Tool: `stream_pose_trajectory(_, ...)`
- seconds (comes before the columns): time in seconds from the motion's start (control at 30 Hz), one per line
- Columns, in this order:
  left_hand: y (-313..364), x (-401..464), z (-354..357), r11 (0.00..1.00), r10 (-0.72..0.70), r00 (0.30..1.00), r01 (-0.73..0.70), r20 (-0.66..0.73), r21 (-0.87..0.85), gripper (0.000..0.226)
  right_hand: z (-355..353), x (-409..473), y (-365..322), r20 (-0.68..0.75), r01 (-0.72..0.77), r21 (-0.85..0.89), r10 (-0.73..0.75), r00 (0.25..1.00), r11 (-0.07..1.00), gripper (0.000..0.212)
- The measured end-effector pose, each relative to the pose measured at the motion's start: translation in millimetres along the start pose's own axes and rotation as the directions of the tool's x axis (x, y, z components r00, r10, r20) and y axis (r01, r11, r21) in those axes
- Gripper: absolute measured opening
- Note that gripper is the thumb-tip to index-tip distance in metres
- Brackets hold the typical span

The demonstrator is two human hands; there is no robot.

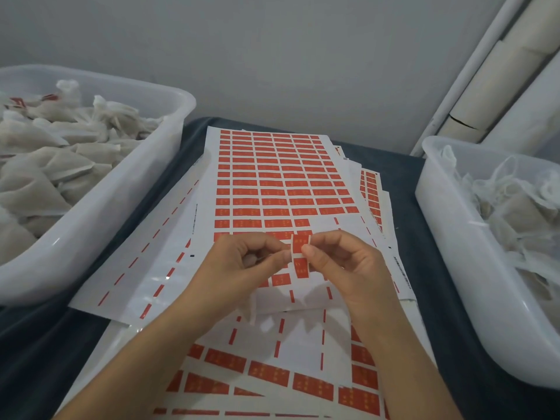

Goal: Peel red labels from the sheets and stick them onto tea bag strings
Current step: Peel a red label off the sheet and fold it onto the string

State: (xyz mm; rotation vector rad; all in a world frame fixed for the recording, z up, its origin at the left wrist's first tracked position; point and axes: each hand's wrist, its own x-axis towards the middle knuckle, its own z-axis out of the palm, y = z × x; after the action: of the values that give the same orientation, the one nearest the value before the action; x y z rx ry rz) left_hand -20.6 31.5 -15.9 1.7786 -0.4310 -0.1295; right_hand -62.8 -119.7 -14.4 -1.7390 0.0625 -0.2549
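Dark cloth-covered table (430,268): label sheets (272,177) centre, tubs left (127,189), right (448,237).

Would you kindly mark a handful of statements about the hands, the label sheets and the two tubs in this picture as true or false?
1. Both hands, the left hand and the right hand, pinch one peeled red rectangular label between them. True.
2. The translucent white plastic tub on the left holds no tea bags. False: it is heaped with pale mesh tea bags.
3. The top white backing sheet still carries many rows of red labels. True.
4. The sheets lie on a bare wooden table. False: they lie on a dark blue cloth.
5. A second translucent white plastic tub on the right also holds white mesh bags. True.
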Motion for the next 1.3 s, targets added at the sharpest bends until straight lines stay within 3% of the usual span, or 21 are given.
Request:
stream_pose_trajectory(0.23,0,-2,0,0.996,-0.022,1.0,0.024,0.018,-0.082,0.024,1,-1,3,-0.041,0.049,-0.072,-0.052,0.998,0.996,0.015)
stream_pose_trajectory(0.43,-4,1,2,1.0,0.009,1.0,-0.009,-0.006,0.004,0.006,0,0,6,-0.054,0.099,-0.169,-0.109,0.993,0.981,0.011)
stream_pose_trajectory(0.6,-4,-4,5,0.941,0.267,0.959,-0.238,-0.095,0.24,0.02,-1,2,7,-0.056,0.113,-0.208,-0.127,0.99,0.972,0.011)
stream_pose_trajectory(0.73,-6,-6,4,0.771,0.487,0.872,-0.453,0.044,0.447,0.028,0,1,7,-0.021,0.127,-0.2,-0.134,0.991,0.972,0.012)
stream_pose_trajectory(0.8,-9,-6,3,0.756,0.497,0.866,-0.465,0.057,0.461,0.038,0,1,6,-0.012,0.13,-0.185,-0.135,0.991,0.974,0.013)
stream_pose_trajectory(0.97,-15,-6,3,0.702,0.557,0.829,-0.503,0.051,0.504,0.036,2,0,4,-0.02,0.134,-0.174,-0.14,0.99,0.976,0.018)
stream_pose_trajectory(1.13,-13,-7,4,0.711,0.552,0.833,-0.496,0.04,0.498,0.032,0,1,4,-0.046,0.126,-0.152,-0.135,0.99,0.98,0.043)
stream_pose_trajectory(1.3,-14,-6,4,0.725,0.536,0.843,-0.48,0.033,0.494,0.026,3,-2,3,-0.102,0.209,-0.283,-0.246,0.964,0.936,0.034)
